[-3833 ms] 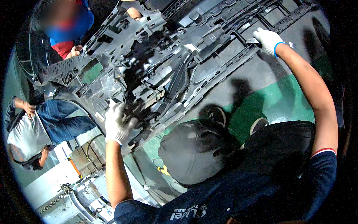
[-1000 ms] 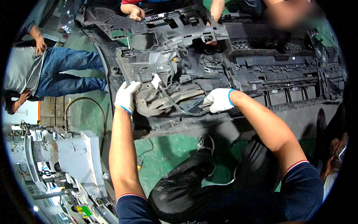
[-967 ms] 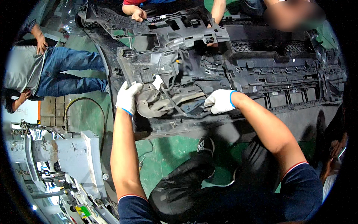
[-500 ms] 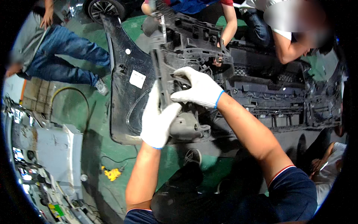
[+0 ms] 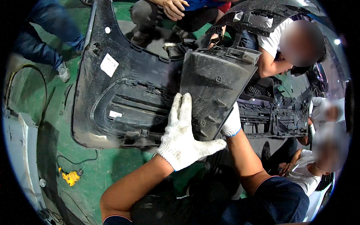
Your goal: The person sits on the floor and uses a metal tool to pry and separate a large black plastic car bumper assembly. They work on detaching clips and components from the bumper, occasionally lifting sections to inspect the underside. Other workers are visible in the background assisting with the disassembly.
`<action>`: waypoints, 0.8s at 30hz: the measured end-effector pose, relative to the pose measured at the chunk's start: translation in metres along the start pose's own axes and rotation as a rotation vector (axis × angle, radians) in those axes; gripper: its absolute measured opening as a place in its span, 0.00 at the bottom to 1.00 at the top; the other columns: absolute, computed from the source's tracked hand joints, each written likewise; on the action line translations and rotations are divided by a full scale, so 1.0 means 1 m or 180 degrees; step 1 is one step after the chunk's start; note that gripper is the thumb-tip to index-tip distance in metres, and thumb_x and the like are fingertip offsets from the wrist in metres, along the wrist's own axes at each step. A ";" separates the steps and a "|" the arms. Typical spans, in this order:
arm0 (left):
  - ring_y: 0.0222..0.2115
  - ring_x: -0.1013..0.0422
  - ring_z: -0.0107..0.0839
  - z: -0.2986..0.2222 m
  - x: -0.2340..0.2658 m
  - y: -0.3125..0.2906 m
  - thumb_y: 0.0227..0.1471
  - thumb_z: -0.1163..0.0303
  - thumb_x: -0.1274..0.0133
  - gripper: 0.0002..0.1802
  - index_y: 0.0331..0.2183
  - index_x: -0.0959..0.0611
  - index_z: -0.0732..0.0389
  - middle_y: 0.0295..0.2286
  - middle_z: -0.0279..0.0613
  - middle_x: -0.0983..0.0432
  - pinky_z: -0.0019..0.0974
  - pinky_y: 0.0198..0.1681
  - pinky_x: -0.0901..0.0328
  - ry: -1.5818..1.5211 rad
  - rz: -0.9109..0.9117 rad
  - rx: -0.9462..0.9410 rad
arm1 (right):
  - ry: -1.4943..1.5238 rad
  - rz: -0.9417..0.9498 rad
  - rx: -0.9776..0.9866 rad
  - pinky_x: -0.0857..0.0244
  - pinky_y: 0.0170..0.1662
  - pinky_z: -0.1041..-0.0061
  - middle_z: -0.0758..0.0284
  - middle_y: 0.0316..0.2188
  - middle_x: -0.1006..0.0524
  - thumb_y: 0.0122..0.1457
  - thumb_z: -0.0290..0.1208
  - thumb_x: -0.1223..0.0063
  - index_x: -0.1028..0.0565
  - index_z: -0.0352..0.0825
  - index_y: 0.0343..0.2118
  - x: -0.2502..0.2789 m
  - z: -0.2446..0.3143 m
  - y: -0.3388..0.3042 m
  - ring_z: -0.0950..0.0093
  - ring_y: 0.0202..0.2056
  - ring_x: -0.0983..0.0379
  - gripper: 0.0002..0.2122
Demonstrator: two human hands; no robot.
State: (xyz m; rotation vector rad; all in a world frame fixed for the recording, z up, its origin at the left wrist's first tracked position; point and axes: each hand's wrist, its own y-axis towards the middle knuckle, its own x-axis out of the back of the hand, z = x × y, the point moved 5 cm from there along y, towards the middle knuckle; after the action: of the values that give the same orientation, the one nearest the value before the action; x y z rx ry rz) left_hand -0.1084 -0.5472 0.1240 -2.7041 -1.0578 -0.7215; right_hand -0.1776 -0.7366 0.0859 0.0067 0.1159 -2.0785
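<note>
A black plastic car panel (image 5: 213, 82), dusty and with a broad ribbed face, is raised and tilted in front of me. My left hand (image 5: 183, 137), in a white knit glove, presses against its lower left part with the fingers stretched and the thumb spread to the right. My right hand (image 5: 232, 123), gloved too, holds the panel's lower right edge; its fingers are mostly hidden behind the part. Beneath lies a large black bumper cover (image 5: 129, 69), inner side up, with a white label (image 5: 109, 65) and an oval recess.
Another black plastic frame (image 5: 258, 18) is raised at the upper right, beside a crouching person in white (image 5: 272, 43). A person in blue (image 5: 198, 4) squats at the far side. A yellow power drill (image 5: 70, 177) lies on the green floor. More people sit at the right.
The black part between my hands has turned from edge-on to broad face toward me. My left hand has moved right and spread its fingers; my right hand has shifted lower, to the panel's right edge.
</note>
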 end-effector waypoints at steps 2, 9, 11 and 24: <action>0.67 0.47 0.62 -0.004 0.002 0.000 0.32 0.40 0.25 0.79 0.68 0.52 0.76 0.67 0.72 0.53 0.50 0.70 0.47 -0.0019 0.0206 0.0380 | -0.0897 0.0241 0.0137 0.29 0.55 0.70 0.64 0.47 0.19 0.45 0.33 0.24 0.24 0.32 0.53 -0.015 0.019 -0.001 0.73 0.47 0.22 0.31; 0.54 0.29 0.41 0.005 0.029 -0.005 0.41 0.72 0.42 0.54 0.68 0.46 0.73 0.55 0.55 0.30 0.38 0.59 0.34 -0.0730 -0.0134 -0.0070 | -0.1360 0.0929 0.0981 0.28 0.53 0.70 0.56 0.43 0.21 0.48 0.35 0.33 0.23 0.30 0.49 -0.069 0.037 0.015 0.66 0.45 0.20 0.25; 0.53 0.28 0.35 0.004 0.028 -0.011 0.40 0.78 0.47 0.47 0.65 0.37 0.70 0.54 0.48 0.28 0.39 0.58 0.34 -0.2028 -0.0130 0.0484 | -0.1477 0.0919 0.1002 0.27 0.53 0.68 0.55 0.43 0.21 0.48 0.35 0.34 0.23 0.30 0.48 -0.078 0.039 0.014 0.63 0.45 0.20 0.24; 0.45 0.25 0.27 0.031 0.035 -0.028 0.41 0.87 0.51 0.49 0.69 0.38 0.62 0.49 0.42 0.25 0.33 0.50 0.28 -0.1862 -0.0564 0.0848 | -0.2016 0.1008 0.0984 0.30 0.55 0.62 0.48 0.45 0.21 0.48 0.51 0.30 0.22 0.29 0.49 -0.086 0.033 0.027 0.54 0.49 0.23 0.32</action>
State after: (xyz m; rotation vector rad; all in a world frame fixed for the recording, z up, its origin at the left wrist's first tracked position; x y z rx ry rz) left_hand -0.0928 -0.4959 0.1130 -2.6543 -1.4004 0.2142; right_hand -0.1110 -0.6776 0.1209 -0.4146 -0.5573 -1.6771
